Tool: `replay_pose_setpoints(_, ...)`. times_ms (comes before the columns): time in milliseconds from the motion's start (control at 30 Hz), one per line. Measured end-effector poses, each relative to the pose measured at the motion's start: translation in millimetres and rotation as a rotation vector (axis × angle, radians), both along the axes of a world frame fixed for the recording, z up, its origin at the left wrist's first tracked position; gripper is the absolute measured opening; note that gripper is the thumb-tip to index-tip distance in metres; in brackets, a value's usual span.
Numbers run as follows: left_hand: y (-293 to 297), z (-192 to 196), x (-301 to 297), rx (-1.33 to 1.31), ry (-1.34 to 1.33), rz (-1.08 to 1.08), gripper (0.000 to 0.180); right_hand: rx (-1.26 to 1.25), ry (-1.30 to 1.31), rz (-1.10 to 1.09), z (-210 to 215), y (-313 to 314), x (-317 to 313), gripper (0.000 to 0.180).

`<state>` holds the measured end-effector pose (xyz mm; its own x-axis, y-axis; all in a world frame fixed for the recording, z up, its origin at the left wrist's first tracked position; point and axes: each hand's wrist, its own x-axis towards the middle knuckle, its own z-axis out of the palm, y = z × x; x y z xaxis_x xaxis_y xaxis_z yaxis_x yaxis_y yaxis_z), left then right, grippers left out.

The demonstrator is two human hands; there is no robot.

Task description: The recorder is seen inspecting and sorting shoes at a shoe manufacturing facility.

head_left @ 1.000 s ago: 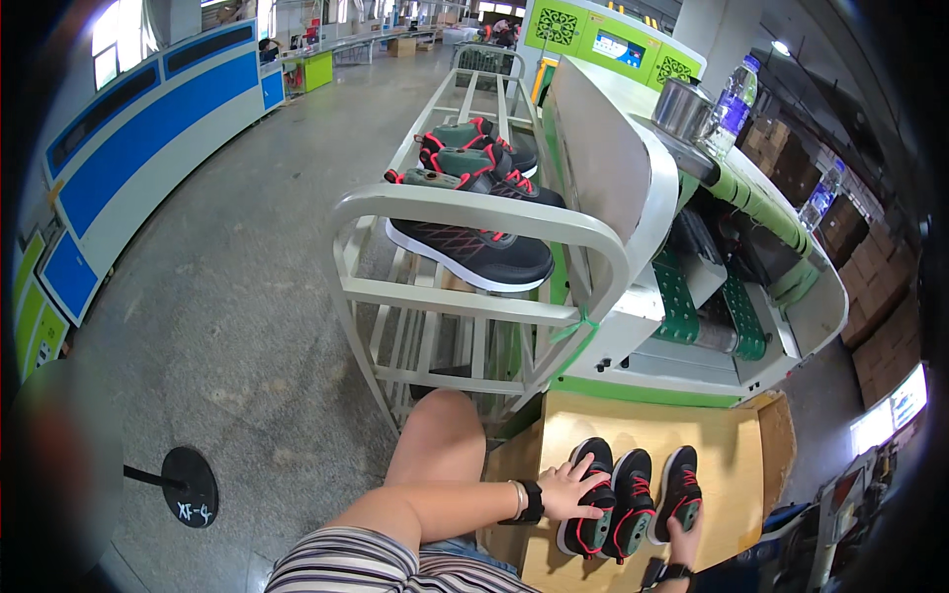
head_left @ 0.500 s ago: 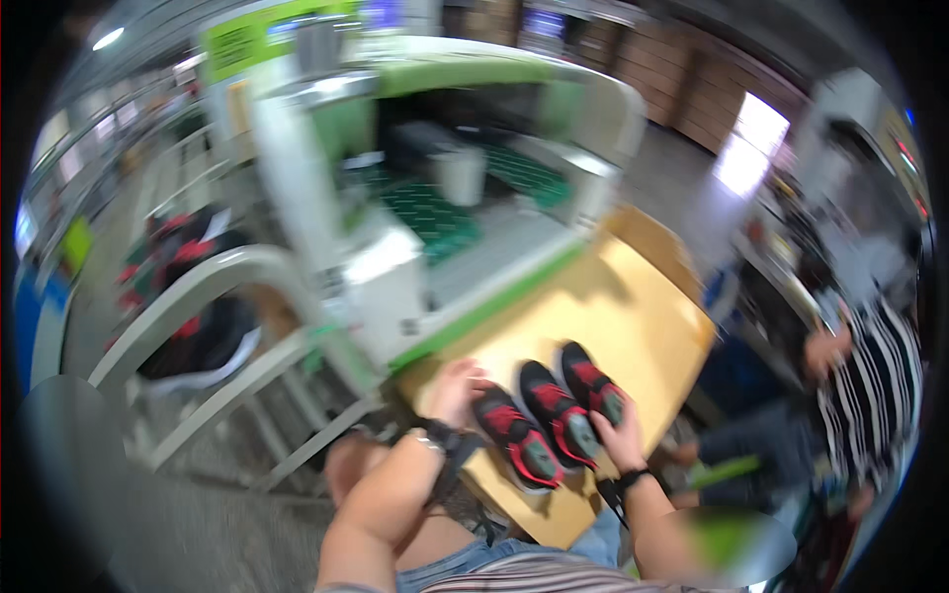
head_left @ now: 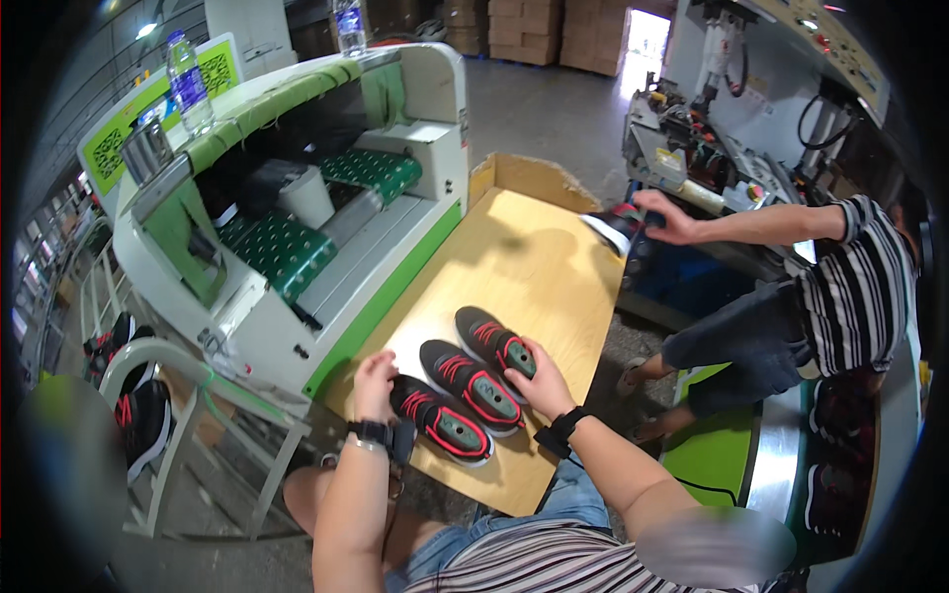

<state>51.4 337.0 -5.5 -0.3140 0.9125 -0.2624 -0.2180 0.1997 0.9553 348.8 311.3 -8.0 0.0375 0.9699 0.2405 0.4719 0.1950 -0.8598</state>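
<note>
Standing nearby, I'd guess the empty, half-curled left hand (head_left: 375, 383) and heel-gripping right hand (head_left: 544, 383) bracket three shoes (head_left: 463, 378) just for neatness.

The left forearm (head_left: 358, 514) reaches almost straight forward, its hand (head_left: 375, 385) loosely curled near the near left corner of the surface (head_left: 494, 247). The right forearm (head_left: 628, 463) slants inward across the right edge, its hand (head_left: 544, 383) bent in a grip, thumb and fingers parted.
</note>
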Motion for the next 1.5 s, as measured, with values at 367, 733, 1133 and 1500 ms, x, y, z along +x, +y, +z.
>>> replay_pose_setpoints(367,22,33,54,0.414,0.605,-0.22,0.016,0.014,0.0,0.037,1,6,-8,0.06)
replay_pose_setpoints(733,163,58,40,-0.105,0.466,-0.286,0.06,-0.047,-0.05,-0.01,16,1,0,0.06)
replay_pose_setpoints(1133,230,17,117,-0.057,0.719,-0.362,0.109,-0.026,-0.07,0.006,10,4,1,0.06)
replay_pose_setpoints(1500,236,5,160,-0.165,-0.048,-0.538,0.081,0.014,-0.042,0.06,5,7,-11,0.06)
